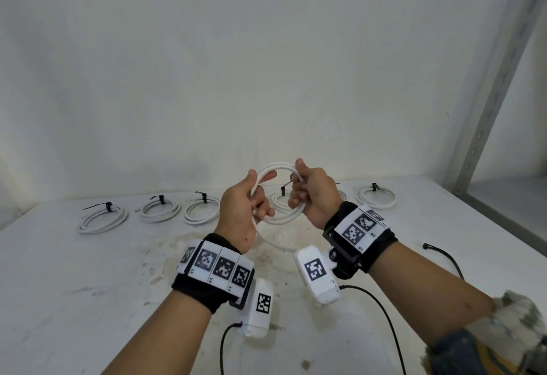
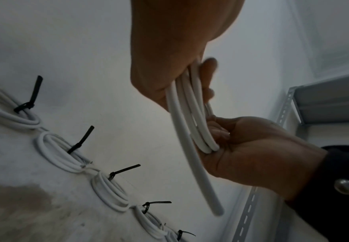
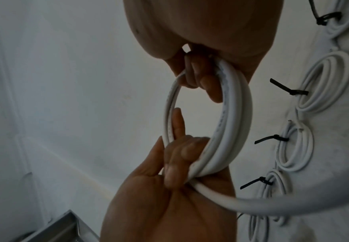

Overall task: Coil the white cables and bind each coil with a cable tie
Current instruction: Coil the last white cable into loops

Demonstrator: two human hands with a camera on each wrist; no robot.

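Observation:
A white cable coil (image 1: 279,167) of a few loops is held upright in the air above the white table (image 1: 88,286). My left hand (image 1: 259,206) grips its left side, fingers curled round the loops. My right hand (image 1: 297,197) grips its right side the same way. The cable's loose tail (image 1: 273,241) curves down below the hands. In the left wrist view the loops (image 2: 192,114) run from my left hand (image 2: 190,78) to my right hand (image 2: 221,137), and the free end (image 2: 215,206) hangs out. The right wrist view shows the coil (image 3: 233,124) between both hands.
Several finished coils bound with black ties lie in a row at the back of the table, such as the leftmost coil (image 1: 103,219) and the rightmost coil (image 1: 376,197). A loose black tie (image 1: 441,255) lies at the right. A metal shelf post (image 1: 497,78) rises at the right.

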